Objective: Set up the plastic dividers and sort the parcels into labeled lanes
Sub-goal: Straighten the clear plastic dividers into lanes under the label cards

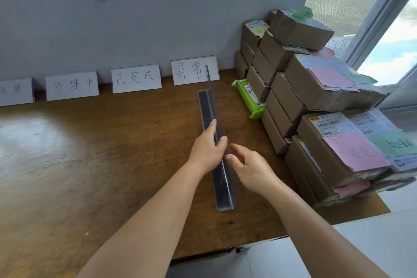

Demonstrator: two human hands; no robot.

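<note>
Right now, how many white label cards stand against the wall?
4. Leftmost card, cut off by the frame edge; second card; third card; fourth card, behind the divider's far end. More may lie out of frame.

Four white label cards (136,78) lean against the wall, one clear plastic divider (217,153) lies on the worktop, and one green packet (250,99) sits beside a stack of cardboard parcels (316,88), too overlapped to count.

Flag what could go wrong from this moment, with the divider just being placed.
1. The clear plastic divider is steadied mainly by the left hand; the right hand looks loose, so it could tip or skew.
2. It points at the rightmost label card itself, not beside it, so that lane may be misplaced.
3. The tilted top box on the parcel stack could slide off.
</note>
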